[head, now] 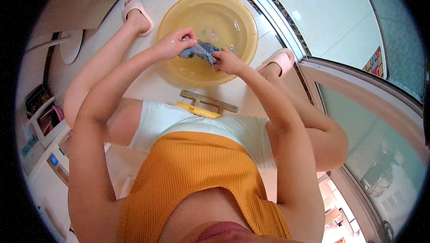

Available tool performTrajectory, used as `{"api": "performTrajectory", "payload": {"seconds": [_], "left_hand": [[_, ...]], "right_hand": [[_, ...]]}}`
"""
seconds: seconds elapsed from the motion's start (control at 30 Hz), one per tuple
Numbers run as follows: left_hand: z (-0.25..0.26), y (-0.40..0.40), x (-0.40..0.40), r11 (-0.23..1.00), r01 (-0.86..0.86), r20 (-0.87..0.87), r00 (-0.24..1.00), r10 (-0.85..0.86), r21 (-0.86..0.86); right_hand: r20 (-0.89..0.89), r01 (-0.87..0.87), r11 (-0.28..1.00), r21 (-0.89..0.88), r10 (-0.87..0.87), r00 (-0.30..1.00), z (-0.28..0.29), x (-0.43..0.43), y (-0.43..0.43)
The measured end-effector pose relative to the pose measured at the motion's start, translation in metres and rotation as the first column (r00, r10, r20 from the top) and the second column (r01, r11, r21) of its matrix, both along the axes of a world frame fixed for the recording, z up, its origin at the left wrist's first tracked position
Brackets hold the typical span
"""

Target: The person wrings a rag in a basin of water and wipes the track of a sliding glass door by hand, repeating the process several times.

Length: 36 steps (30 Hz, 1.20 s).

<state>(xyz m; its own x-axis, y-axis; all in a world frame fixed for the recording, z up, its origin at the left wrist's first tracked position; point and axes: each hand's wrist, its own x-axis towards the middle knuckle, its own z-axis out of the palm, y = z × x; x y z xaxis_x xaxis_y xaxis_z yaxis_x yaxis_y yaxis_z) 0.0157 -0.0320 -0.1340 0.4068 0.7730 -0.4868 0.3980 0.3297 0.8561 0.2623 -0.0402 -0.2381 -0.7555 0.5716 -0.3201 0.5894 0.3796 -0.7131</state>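
Observation:
A large yellow plastic basin [208, 11] with water in it stands on the tiled floor in front of me. Over its near half, my left hand [178, 44] and my right hand [228, 62] grip a wet blue-grey cloth [200, 52], stretched between them. My left hand pinches the upper left part, and my right hand holds the right end. Darker blue fabric [210, 46] shows just behind the stretched cloth; whether it is part of the same piece I cannot tell. Some of the fabric inside the basin is hidden by water and glare.
Below the basin, a low stool with a wooden bar [208, 101] and a yellow part [199, 110] is at my seat. My pink slippers [138, 16] flank the basin. A metal door track [268, 4] runs along the right, beside a glass door panel [362, 132].

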Motion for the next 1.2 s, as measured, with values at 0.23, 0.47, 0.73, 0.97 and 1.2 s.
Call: {"api": "performTrajectory", "payload": {"seconds": [0.23, 0.47, 0.73, 0.97, 1.2], "left_hand": [[-0.126, 0.012, -0.040, 0.967, 0.043, -0.292, 0.956, 0.034, 0.253], [-0.160, -0.021, 0.023, 0.993, 0.100, -0.820, 0.572, -0.012, 0.055], [-0.170, -0.001, 0.011, 0.932, 0.333, -0.705, 0.695, -0.139, 0.144], [-0.115, 0.010, -0.043, 0.999, -0.013, -0.136, 0.991, 0.018, 0.033], [-0.018, -0.003, -0.054, 0.988, -0.089, 0.174, 0.979, 0.110, -0.126]], "right_hand": [[0.189, 0.348, 0.881, -0.322, -0.301, 0.935, -0.013, -0.017, 0.028], [0.255, 0.624, 0.775, -0.100, -0.586, 0.769, -0.054, -0.047, 0.002], [0.358, 0.344, 0.939, -0.032, -0.310, 0.881, -0.046, -0.048, 0.006], [0.035, 0.315, 0.937, 0.149, -0.323, 0.946, -0.003, 0.004, 0.024], [-0.205, 0.278, 0.953, 0.120, -0.250, 0.946, 0.071, 0.007, 0.027]]}}
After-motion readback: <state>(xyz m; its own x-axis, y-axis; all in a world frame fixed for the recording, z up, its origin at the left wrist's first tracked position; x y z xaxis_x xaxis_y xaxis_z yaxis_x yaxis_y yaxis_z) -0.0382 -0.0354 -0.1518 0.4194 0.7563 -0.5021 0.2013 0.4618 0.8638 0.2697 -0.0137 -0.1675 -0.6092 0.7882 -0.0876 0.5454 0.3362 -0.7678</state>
